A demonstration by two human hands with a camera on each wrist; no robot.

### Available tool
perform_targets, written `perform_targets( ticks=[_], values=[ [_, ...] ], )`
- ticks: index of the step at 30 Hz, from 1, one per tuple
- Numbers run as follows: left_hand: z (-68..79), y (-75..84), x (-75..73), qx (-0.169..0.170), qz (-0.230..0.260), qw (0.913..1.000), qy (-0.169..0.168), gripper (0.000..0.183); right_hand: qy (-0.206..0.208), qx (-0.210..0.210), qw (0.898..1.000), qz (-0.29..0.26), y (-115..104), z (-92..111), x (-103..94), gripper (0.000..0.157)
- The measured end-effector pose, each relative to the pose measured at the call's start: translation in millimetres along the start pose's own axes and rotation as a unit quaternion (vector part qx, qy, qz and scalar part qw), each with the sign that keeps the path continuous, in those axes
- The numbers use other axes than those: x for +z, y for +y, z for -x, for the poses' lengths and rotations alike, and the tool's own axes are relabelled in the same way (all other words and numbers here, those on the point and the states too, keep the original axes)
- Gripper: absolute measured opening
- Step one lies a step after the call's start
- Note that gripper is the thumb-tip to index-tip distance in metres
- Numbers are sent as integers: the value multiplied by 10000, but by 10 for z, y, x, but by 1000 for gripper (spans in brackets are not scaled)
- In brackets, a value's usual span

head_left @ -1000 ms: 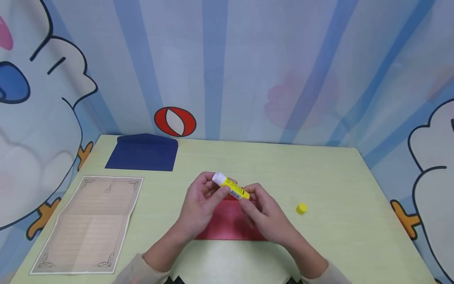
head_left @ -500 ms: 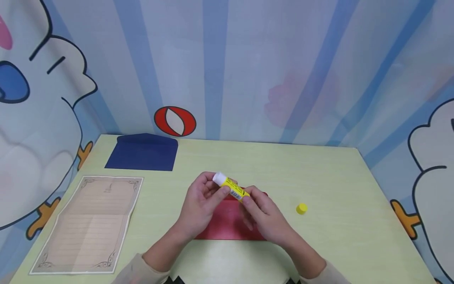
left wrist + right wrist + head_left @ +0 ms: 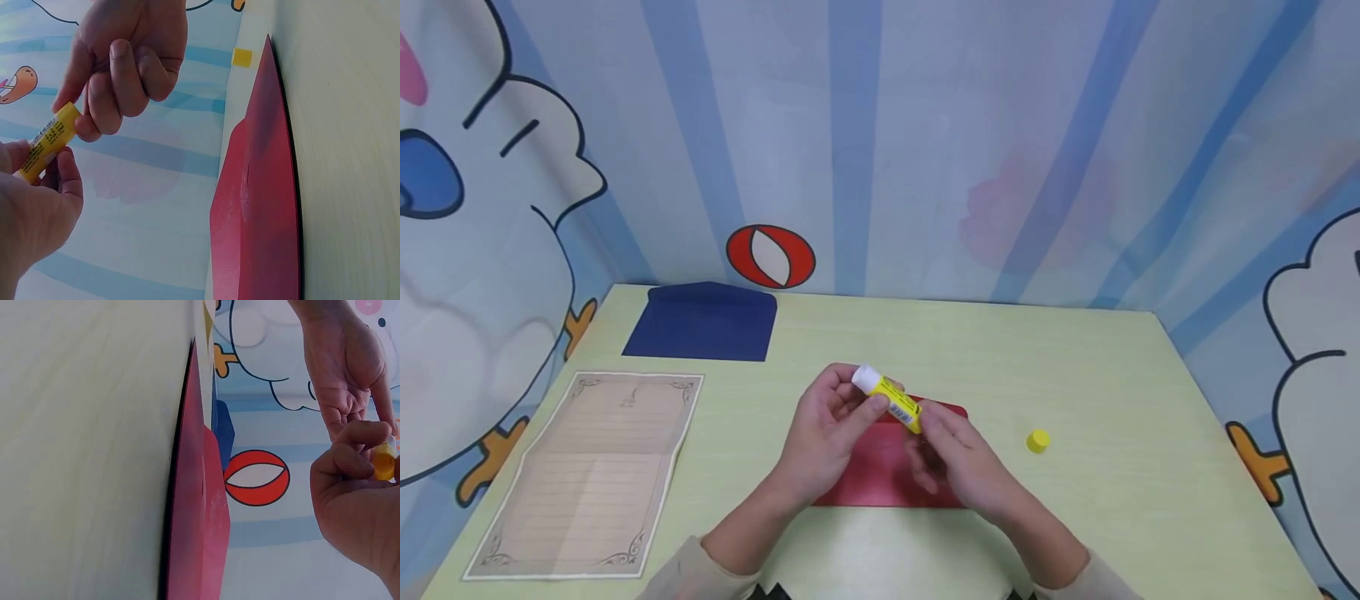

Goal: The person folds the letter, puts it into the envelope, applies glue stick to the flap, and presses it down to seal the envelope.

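The head view is softly and evenly lit. Nearer the person than the left grip (image 3: 822,437) and right grip (image 3: 967,462), pale glare is cast on the desk (image 3: 895,542), flanked by soft shadows. Print on the glue stick (image 3: 895,404), between them, is blurred. Both wrist views are rendered dimmer; faint sheen is caught by the red envelope (image 3: 265,206) under both grips.

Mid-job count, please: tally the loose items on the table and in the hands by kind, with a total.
Envelopes: 2 (rectangular red paper envelope, rectangular dark blue paper envelope)
Sheets: 1 (beige lined paper sheet)
Glue sticks: 1 (yellow-and-white cylindrical glue stick)
Caps: 1 (short round yellow cap)
Total: 5
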State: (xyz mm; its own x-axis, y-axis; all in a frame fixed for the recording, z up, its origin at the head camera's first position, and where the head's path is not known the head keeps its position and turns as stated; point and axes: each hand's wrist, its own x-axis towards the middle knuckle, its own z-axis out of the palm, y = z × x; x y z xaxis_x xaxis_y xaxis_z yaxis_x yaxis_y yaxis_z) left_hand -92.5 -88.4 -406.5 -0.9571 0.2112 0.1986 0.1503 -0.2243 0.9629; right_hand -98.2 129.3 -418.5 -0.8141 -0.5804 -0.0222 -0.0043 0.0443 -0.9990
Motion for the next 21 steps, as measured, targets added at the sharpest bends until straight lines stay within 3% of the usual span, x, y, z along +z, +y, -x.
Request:
perform_targets(
  ticks=[6, 8, 14, 21],
  values=[
    [15, -3, 22, 117, -48, 9999, -90, 35, -570, 623, 9871, -1357, -11, -8, -51, 55],
    [19, -4, 27, 178, -66, 9998, -78, 35, -497, 583, 9881, -1331, -3, -7, -57, 53],
    [17, 3, 26, 351, -117, 9993, -74, 34, -52, 135, 9985, -532, 7, -7, -46, 40],
    [23, -8, 37, 352, -295, 9987, -207, 34, -218, 579, 9922, -1084, 10, -16, -46, 56]
  ],
)
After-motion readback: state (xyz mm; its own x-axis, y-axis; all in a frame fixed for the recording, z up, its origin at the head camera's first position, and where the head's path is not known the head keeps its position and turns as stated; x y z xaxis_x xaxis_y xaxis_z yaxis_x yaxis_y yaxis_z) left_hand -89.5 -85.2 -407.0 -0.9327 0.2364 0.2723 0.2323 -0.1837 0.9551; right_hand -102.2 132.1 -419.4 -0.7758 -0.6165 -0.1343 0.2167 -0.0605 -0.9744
